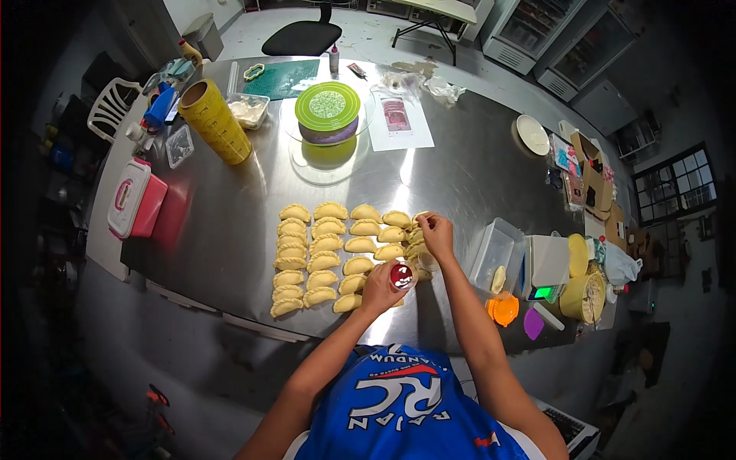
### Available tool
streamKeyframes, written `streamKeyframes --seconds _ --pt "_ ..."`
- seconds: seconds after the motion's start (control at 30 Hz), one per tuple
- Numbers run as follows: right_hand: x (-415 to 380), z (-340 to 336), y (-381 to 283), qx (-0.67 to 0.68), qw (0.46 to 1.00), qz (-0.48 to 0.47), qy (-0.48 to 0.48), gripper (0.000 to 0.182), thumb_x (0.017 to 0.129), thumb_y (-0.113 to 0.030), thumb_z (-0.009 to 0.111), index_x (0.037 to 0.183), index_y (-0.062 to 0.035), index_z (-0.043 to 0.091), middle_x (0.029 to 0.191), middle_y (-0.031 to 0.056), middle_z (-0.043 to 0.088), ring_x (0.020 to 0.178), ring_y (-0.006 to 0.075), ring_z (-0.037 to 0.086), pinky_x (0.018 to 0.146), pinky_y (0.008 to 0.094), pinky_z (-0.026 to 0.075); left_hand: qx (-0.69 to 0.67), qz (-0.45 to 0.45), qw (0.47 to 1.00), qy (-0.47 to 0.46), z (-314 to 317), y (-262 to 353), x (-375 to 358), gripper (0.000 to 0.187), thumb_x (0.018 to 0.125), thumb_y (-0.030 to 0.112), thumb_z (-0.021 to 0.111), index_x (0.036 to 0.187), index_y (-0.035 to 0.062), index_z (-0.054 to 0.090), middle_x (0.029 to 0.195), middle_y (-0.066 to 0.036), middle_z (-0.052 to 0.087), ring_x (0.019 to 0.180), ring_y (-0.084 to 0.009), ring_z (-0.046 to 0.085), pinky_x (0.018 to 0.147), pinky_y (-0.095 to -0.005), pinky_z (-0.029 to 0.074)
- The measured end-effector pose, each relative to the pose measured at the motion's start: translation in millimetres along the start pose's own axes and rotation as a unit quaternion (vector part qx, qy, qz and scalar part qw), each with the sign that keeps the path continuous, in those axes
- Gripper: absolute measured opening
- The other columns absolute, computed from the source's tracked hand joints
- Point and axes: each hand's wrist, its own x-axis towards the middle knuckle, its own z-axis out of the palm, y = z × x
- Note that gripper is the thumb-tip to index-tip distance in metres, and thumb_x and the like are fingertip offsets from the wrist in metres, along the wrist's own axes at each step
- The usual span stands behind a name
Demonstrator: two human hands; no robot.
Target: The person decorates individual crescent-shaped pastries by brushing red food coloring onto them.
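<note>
Rows of pale yellow crimped dough pieces (326, 242) lie on the steel table (230, 230). My left hand (379, 290) is closed around a small clear cup of dark red contents (401, 276), just right of the lower dough pieces. Farther up and to the right, my right hand (437, 234) is at the top of the rightmost column, its fingers pinched together beside a dough piece (418, 219). What those fingers hold, if anything, is too small to tell. A clear round container (427, 263) stands below my right hand, partly behind the cup.
A clear bin (491, 257), a scale (546, 264) and an orange mold (503, 308) stand at the right. A green-topped turntable (328, 107), a yellow roll (216, 123) and a printed sheet (400, 121) are farther back. A pink-and-white box (138, 198) sits left.
</note>
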Motion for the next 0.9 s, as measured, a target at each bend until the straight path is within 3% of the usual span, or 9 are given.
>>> streamKeyframes --seconds 0.07,0.17,0.33,0.47,0.53,0.6,0.67,0.9 --pt "-5.6 -14.8 -10.2 0.010 1.000 0.010 0.008 0.021 0.087 -0.017 0.064 0.084 0.0021 0.071 0.074 0.0142 0.069 0.064 0.0208 0.067 0.062 0.0316 0.051 -0.006 -0.001 1.000 0.000 0.6 -0.1 0.1 0.062 0.065 0.024 0.081 0.116 0.0007 0.053 0.104 -0.018 0.062 0.097 -0.0364 0.059 0.085 -0.0445 0.048" --pt "-20.2 -37.4 -18.7 0.090 0.996 -0.010 -0.011 0.020 0.088 -0.013 0.063 0.082 0.0055 0.070 0.076 0.0113 0.070 0.066 0.0147 0.064 0.064 0.0280 0.049 -0.016 -0.007 1.000 -0.003 -3.8 6.8 6.3 0.063 0.065 0.024 0.082 0.116 0.0008 0.053 0.104 -0.018 0.062 0.097 -0.0366 0.059 0.084 -0.0445 0.048" --pt "-56.7 -61.4 -33.8 0.096 0.993 -0.030 -0.055 0.019 0.087 -0.013 0.065 0.081 0.0048 0.069 0.073 0.0120 0.069 0.066 0.0164 0.065 0.063 0.0282 0.049 -0.008 0.006 1.000 0.005 0.2 6.2 14.3 0.063 0.065 0.024 0.082 0.116 0.0011 0.053 0.104 -0.018 0.062 0.097 -0.0362 0.059 0.084 -0.0445 0.048" --pt "-70.6 -64.3 -36.8 0.001 0.993 -0.046 -0.107 0.017 0.086 -0.014 0.064 0.082 0.0015 0.070 0.067 0.0140 0.067 0.058 0.0205 0.065 0.060 0.0307 0.048 -0.024 0.005 1.000 0.000 1.0 12.2 20.6 0.064 0.065 0.025 0.082 0.117 0.0010 0.053 0.105 -0.018 0.062 0.097 -0.0362 0.059 0.085 -0.0441 0.048" --pt "-71.6 -57.8 -23.7 -0.048 0.985 -0.128 -0.110 0.015 0.086 -0.012 0.065 0.082 0.0017 0.069 0.068 0.0121 0.068 0.052 0.0154 0.062 0.050 0.0294 0.045 -0.025 0.007 1.000 -0.001 1.6 13.2 22.3 0.064 0.065 0.025 0.082 0.117 0.0008 0.053 0.105 -0.018 0.062 0.098 -0.0362 0.059 0.086 -0.0439 0.047" --pt "-69.4 -60.0 -28.4 -0.045 0.987 -0.102 -0.120 0.017 0.086 -0.014 0.065 0.082 0.0022 0.069 0.069 0.0124 0.069 0.056 0.0139 0.063 0.053 0.0282 0.046 -0.025 0.007 1.000 0.000 1.0 13.0 23.1 0.064 0.065 0.025 0.082 0.117 0.0006 0.053 0.106 -0.018 0.062 0.098 -0.0361 0.059 0.086 -0.0436 0.047" --pt "-64.8 -61.9 -27.9 0.052 0.994 -0.034 -0.094 0.018 0.088 -0.014 0.064 0.084 0.0020 0.070 0.069 0.0125 0.068 0.060 0.0159 0.064 0.063 0.0280 0.047 -0.020 0.005 1.000 0.001 0.4 12.6 24.0 0.064 0.065 0.025 0.082 0.117 0.0005 0.054 0.107 -0.018 0.062 0.099 -0.0360 0.059 0.087 -0.0432 0.047" --pt "-5.9 -58.5 6.4 0.249 0.967 0.031 -0.041 0.021 0.094 -0.014 0.060 0.088 0.0034 0.069 0.074 0.0036 0.065 0.064 0.0086 0.056 0.059 0.0234 0.045 -0.014 -0.015 1.000 0.007 5.6 10.7 30.8 0.064 0.065 0.023 0.082 0.118 0.0008 0.054 0.107 -0.018 0.062 0.099 -0.0359 0.059 0.086 -0.0430 0.047"
